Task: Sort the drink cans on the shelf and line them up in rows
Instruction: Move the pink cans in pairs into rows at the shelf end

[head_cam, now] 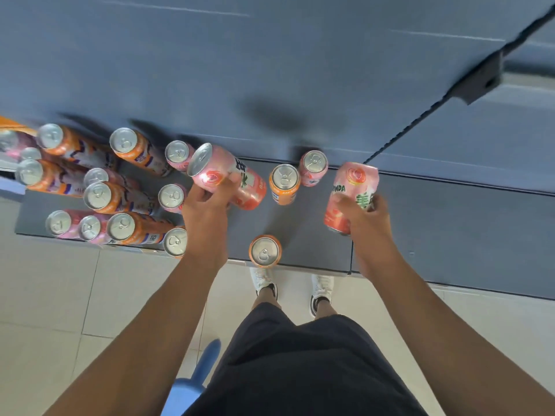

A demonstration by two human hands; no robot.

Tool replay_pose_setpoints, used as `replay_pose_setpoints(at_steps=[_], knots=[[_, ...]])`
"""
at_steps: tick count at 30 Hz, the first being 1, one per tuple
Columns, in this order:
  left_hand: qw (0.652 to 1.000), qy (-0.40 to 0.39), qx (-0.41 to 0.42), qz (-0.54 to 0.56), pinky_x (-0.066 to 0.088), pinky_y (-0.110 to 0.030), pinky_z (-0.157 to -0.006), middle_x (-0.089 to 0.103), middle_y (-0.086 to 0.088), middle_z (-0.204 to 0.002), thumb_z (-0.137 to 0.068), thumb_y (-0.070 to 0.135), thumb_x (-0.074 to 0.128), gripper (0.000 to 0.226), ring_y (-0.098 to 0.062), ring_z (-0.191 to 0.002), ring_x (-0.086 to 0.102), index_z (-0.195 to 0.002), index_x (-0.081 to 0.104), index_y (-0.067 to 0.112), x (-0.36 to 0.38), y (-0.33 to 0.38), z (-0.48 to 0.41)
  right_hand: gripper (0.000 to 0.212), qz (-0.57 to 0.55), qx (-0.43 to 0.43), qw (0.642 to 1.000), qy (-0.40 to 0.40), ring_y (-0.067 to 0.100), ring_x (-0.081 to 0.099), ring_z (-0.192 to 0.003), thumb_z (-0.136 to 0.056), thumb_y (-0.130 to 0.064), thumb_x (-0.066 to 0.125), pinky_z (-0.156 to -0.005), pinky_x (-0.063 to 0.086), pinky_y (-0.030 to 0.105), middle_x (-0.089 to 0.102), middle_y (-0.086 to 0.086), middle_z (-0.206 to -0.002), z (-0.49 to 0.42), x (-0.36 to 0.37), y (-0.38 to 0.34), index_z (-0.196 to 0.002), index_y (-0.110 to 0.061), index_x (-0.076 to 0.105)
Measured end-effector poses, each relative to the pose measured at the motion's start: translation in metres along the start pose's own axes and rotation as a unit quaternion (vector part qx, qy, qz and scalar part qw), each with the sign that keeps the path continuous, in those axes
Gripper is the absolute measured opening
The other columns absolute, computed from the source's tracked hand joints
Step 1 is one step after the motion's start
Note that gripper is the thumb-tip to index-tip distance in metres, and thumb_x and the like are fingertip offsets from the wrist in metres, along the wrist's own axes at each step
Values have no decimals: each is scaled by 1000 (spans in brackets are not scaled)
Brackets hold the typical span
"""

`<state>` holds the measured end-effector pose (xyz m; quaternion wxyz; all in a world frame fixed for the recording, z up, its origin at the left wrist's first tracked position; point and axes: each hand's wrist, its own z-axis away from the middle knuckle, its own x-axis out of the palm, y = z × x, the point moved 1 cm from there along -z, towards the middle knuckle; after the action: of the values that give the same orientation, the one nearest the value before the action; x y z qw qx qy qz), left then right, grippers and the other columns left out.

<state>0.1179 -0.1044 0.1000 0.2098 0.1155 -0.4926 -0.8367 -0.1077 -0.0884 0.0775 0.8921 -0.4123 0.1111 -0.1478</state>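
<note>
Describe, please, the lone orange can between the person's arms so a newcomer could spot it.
On the grey shelf, follow the front edge to between the left hand and right hand. An orange can stands upright at the lip, above the white shoes, alone and unheld.

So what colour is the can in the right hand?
That can is pink; head view.

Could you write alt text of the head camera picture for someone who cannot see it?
A person stands at a dark shelf, the left hand gripping one tilted pink can, the right hand a second pink can. Orange and pink cans crowd the shelf's left.
</note>
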Motion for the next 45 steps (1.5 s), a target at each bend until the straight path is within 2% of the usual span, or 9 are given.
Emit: replay_pose_setpoints(at_steps=[3, 8, 13, 17, 22, 28, 33, 41, 45], knots=[[989, -98, -54, 97, 54, -33, -88, 72, 3, -100, -83, 38, 66, 30, -15, -99, 67, -107, 66, 19, 2, 15, 15, 29, -15, 1, 998, -69, 16, 67, -87, -79, -27, 76, -91, 54, 46, 72, -2, -95, 13, -8, -21, -105, -22, 65], [962, -190, -72, 179, 48, -41, -96, 69, 0, -112, -94, 50, 45, 43, -15, -105, 65, -124, 57, 22, 19, 38, 42, 46, -27, -44, 988, -147, 15, 70, -93, -74, -30, 78, -87, 55, 38, 74, -1, -99, 31, -19, -57, -116, -16, 64], [971, -186, -66, 136, 56, -40, -84, 70, -1, -102, -78, 52, 71, 59, -14, -95, 69, -125, 57, 17, 42, 51, 72, 20, -105, -40, 977, -182, 10, 71, -83, -90, -14, 65, -82, 55, 36, 75, -6, -88, 46, -32, -82, -109, -19, 61], [973, -212, -38, 81, 57, -40, -79, 63, -10, -125, -49, 41, 96, 113, -20, -108, 66, -144, 40, 15, 50, 52, 93, 45, -187, -31, 944, -271, 17, 69, -97, -80, -8, 66, -92, 54, 37, 72, 5, -106, 53, -54, -96, -124, -6, 56], [968, -240, -15, 66, 53, -49, -91, 65, -10, -125, -51, 33, 95, 101, -22, -107, 66, -139, 47, 20, 63, 50, 122, 63, -180, -67, 950, -245, 19, 71, -97, -73, -9, 77, -82, 59, 36, 72, 6, -113, 53, -74, -101, -131, -8, 51], [966, -253, -12, 52, 53, -48, -94, 68, -9, -122, -44, 47, 97, 104, -24, -109, 67, -134, 53, 20, 81, 48, 155, 55, -121, -94, 966, -210, 6, 70, -77, -82, -6, 73, -64, 56, 31, 68, -3, -100, 63, -94, -108, -127, -19, 44], [963, -268, 12, 8, 53, -52, -94, 71, -9, -114, -52, 33, 90, 84, -27, -107, 66, -127, 57, 15, 94, 53, 172, 30, -70, -133, 967, -207, 4, 69, -70, -82, -7, 75, -55, 54, 21, 72, -10, -80, 80, -108, -111, -103, -22, 60], [952, -300, 43, -48, 58, -28, -73, 74, -3, -108, -62, 16, 77, 61, -22, -102, 70, -120, 60, 20, 87, 54, 172, 28, -96, -153, 972, -147, 6, 69, -69, -84, -9, 75, -55, 55, 24, 71, -5, -83, 114, -117, -100, -105, -21, 60], [937, -335, 55, -82, 58, -30, -75, 73, -4, -110, -60, 19, 80, 68, -25, -104, 69, -124, 59, 23, 82, 55, 171, 26, -96, -164, 977, -95, 9, 71, -75, -84, -15, 75, -58, 56, 26, 72, -4, -88, 132, -120, -87, -105, -23, 62]])
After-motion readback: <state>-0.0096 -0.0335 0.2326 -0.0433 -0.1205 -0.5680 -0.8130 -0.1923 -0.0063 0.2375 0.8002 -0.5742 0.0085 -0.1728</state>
